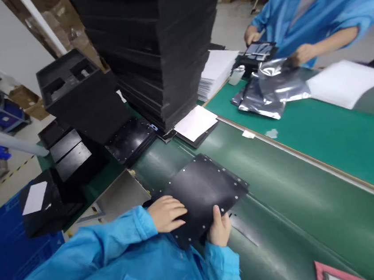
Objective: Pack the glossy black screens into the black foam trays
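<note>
A thin black panel [200, 187] with small pale holes along its edges is held low over the green work surface, close to my body. My right hand [219, 228] grips its near right edge, thumb on top and the other fingers mostly hidden underneath. On the panel's left part, my left hand [168, 213] lies flat with fingers stretched across the top face. Under the panel, the surface and anything there are hidden. A thin dark strip [245, 229] lies just right of my right hand.
A tall stack of black trays [151, 50] stands ahead. Black panels [130, 139] and a black box [82, 97] are at left. White sheets [195, 122] lie beside the stack. Across the ledge, a co-worker [315, 24] handles silvery bags [262, 94]. A red-framed item [334, 273] is lower right.
</note>
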A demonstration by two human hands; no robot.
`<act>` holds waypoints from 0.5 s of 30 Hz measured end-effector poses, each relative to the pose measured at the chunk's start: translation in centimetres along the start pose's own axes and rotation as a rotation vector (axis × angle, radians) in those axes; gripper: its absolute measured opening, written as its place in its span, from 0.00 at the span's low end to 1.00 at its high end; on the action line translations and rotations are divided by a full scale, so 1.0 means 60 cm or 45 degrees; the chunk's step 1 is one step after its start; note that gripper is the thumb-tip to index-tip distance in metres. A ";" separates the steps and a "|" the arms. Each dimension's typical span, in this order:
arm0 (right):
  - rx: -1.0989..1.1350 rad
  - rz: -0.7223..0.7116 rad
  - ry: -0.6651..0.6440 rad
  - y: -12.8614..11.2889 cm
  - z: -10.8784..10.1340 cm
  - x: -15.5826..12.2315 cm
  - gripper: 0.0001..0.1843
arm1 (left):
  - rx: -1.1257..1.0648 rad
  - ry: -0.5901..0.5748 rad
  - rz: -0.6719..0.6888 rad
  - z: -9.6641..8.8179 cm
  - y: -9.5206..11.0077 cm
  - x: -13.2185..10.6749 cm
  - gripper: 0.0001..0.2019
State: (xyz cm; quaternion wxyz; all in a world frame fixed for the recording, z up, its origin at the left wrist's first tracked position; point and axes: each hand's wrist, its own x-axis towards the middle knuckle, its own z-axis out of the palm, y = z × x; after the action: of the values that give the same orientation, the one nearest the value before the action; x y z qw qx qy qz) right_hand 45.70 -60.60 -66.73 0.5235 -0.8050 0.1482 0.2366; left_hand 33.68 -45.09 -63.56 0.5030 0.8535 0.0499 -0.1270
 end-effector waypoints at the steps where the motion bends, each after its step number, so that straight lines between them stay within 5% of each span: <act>1: 0.024 0.015 0.009 -0.005 -0.009 0.011 0.35 | 0.036 -0.017 -0.054 0.000 -0.001 -0.004 0.19; 9: 0.010 0.086 -0.065 -0.036 -0.058 0.053 0.31 | 0.060 -0.064 -0.182 0.027 0.019 -0.033 0.19; 15: -0.103 -0.198 0.132 -0.051 -0.139 0.077 0.27 | 0.096 -0.020 -0.677 0.040 -0.027 -0.042 0.37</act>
State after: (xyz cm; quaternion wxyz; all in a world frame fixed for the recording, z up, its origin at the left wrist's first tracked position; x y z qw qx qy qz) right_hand 52.96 -66.93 -63.98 0.4990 -0.8457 0.1026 0.1590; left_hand 30.48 -46.29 -65.38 0.4203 0.8275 0.2636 -0.2629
